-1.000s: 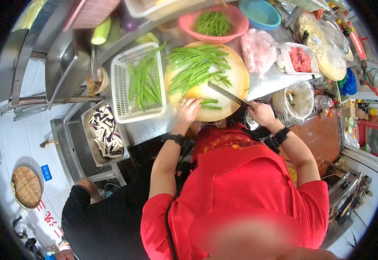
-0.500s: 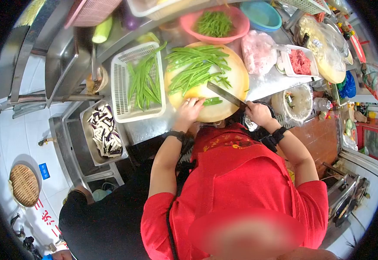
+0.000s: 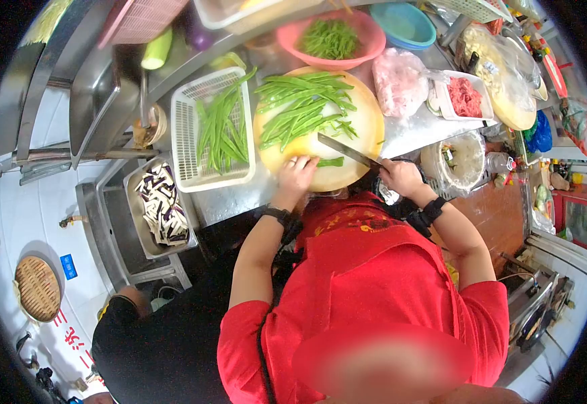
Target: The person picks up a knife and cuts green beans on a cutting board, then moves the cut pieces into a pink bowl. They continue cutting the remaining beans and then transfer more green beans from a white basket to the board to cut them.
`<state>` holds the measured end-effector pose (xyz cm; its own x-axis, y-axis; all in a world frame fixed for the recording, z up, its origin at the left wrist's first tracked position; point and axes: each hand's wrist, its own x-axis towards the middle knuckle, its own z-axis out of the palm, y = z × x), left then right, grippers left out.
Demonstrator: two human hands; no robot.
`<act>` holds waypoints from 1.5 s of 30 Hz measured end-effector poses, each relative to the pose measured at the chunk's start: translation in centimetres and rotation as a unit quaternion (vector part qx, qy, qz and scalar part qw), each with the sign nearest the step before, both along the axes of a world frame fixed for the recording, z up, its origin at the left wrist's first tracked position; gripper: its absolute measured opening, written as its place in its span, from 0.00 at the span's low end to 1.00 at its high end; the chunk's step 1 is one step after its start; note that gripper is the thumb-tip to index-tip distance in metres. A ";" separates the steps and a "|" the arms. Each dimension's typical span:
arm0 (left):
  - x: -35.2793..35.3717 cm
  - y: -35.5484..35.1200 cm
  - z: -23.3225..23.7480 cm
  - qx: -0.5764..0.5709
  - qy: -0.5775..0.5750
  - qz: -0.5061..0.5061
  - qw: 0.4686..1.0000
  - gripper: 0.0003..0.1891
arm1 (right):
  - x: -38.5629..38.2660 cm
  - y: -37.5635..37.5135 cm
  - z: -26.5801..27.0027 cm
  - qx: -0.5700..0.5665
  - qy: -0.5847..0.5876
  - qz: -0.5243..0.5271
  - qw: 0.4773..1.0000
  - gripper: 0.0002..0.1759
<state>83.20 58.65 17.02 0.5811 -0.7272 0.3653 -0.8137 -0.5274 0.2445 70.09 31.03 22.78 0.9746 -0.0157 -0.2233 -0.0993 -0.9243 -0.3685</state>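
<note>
On a round cutting board (image 3: 366,128) lies a pile of long green beans (image 3: 307,108), with short cut pieces at its right side. My right hand (image 3: 401,176) grips the handle of a knife (image 3: 348,151), whose blade points up and left across the board. My left hand (image 3: 297,174) rests at the board's near left edge, its fingers curled against a small bundle of green beans (image 3: 330,162). That bundle sticks out just below the blade. Left of the board, a white basket (image 3: 180,135) holds more long beans.
A pink bowl (image 3: 367,57) of green shreds and a blue bowl (image 3: 404,27) stand behind. To the right are a tray of red meat (image 3: 465,97) and a lined bucket (image 3: 434,165). Cut eggplant (image 3: 162,202) fills a metal pan at left. A person in black (image 3: 152,343) is close by.
The knife and my right hand have shifted slightly left, bringing the blade nearer the left fingers. My left hand stays almost in place on the beans.
</note>
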 end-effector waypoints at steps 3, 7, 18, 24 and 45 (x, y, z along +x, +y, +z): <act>-0.2 -0.2 -0.4 -0.018 0.011 0.021 1.000 0.11 | 0.1 -0.5 0.6 -0.001 -0.029 0.034 0.999 0.14; -0.4 0.0 -0.8 -0.030 0.005 0.022 0.999 0.09 | 0.9 0.7 0.8 -0.038 0.018 0.067 0.997 0.13; -1.3 1.1 -0.1 -0.023 -0.050 0.036 0.998 0.13 | 1.6 1.9 -0.5 -0.066 -0.002 0.098 0.993 0.14; -1.3 0.8 -0.1 -0.029 -0.058 0.044 0.997 0.12 | 1.7 1.1 0.5 -0.050 -0.048 0.110 0.992 0.14; -0.7 3.6 0.1 -0.030 -0.020 0.055 0.998 0.11 | 3.0 2.2 0.1 -0.045 -0.037 0.106 0.993 0.16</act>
<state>82.52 62.23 17.16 0.6408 -0.6353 0.4309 -0.7610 -0.5994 0.2480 73.11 33.23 22.88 0.9719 0.1754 -0.1571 0.1261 -0.9511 -0.2821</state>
